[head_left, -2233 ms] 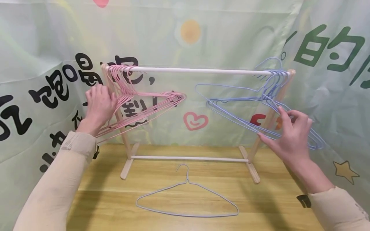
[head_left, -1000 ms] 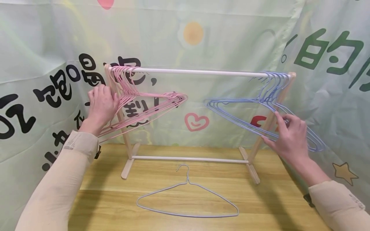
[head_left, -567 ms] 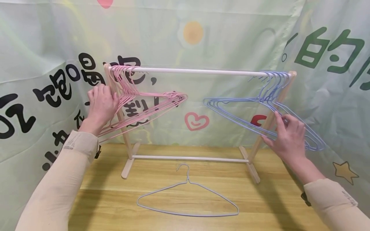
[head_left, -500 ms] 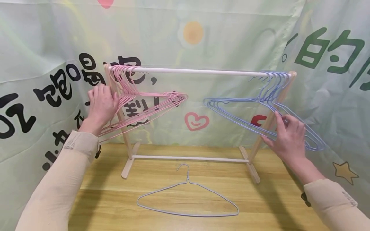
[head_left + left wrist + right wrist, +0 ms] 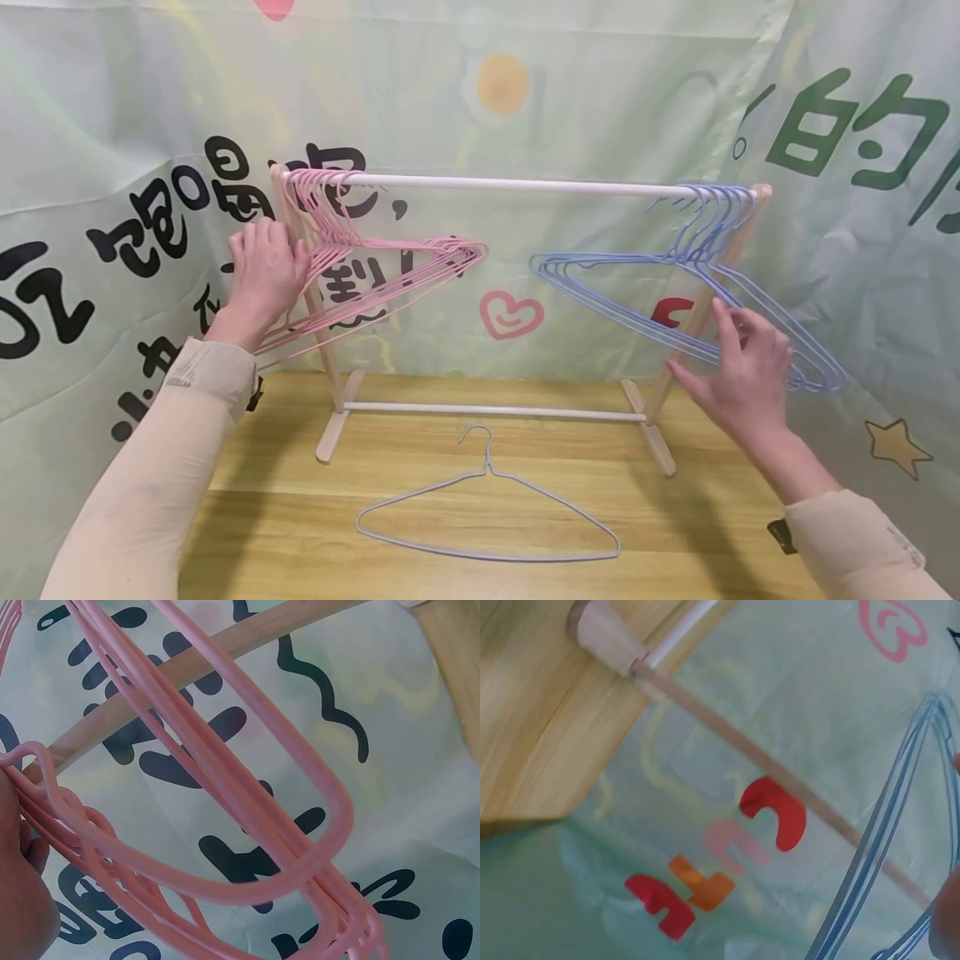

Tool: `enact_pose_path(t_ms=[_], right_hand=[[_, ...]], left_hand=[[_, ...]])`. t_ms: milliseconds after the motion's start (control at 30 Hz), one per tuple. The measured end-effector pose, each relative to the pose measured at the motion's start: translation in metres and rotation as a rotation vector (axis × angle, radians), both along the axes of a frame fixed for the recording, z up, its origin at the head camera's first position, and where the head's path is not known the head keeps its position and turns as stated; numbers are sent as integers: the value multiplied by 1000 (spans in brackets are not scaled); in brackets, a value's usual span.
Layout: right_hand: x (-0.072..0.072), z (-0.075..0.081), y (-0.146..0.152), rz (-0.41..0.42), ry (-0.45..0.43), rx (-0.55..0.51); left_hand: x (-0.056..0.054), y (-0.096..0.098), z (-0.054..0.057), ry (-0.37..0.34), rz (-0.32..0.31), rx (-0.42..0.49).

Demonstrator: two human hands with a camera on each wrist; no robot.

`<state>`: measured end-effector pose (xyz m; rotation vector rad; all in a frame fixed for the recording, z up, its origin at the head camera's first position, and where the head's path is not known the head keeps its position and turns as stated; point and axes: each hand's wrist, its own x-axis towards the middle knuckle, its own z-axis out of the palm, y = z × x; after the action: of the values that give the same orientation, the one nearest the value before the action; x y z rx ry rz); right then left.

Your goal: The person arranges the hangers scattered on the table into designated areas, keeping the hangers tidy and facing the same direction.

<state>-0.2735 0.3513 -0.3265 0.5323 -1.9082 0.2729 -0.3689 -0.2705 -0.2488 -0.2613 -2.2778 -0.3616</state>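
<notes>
Several pink wire hangers (image 5: pixel 397 283) hang at the left end of the rack's white top rail (image 5: pixel 495 182). My left hand (image 5: pixel 262 271) grips their near shoulders; the left wrist view shows the thumb (image 5: pixel 30 900) against the bunched pink wires (image 5: pixel 225 772). Several blue wire hangers (image 5: pixel 622 308) hang by their hooks at the rail's right end. Beside their near shoulders is my right hand (image 5: pixel 746 367), thumb and index finger spread apart. Whether a fingertip touches the wire I cannot tell. In the right wrist view the blue hangers (image 5: pixel 889 817) stand at the right edge.
A grey-blue wire hanger (image 5: pixel 487 517) lies flat on the wooden table (image 5: pixel 277 517) in front of the rack. The rack has wooden feet (image 5: pixel 648 429) and a white lower bar (image 5: pixel 487 410). Printed cloth (image 5: pixel 420 92) surrounds the table.
A raised blue hanger came down, its hook onto the rail with the others. Since then my right hand has eased off the wires, its thumb moving outward. My left hand stays put.
</notes>
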Motion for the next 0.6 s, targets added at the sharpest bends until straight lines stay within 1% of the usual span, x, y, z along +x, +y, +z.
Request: enact_pose_path(t_ms=[133, 267, 333, 533, 600], right_hand=[[6, -9, -16, 62, 9, -39], [14, -23, -32, 122, -9, -58], [18, -30, -40, 144, -39, -58], [32, -56, -60, 205, -177, -62], [34, -65, -66, 240, -199, -53]], left_hand=[[0, 0, 1, -13, 6, 5], [-1, 1, 1, -21, 11, 7], [-1, 1, 1, -23, 11, 7], [-1, 0, 0, -40, 17, 7], [-2, -1, 0, -47, 21, 7]])
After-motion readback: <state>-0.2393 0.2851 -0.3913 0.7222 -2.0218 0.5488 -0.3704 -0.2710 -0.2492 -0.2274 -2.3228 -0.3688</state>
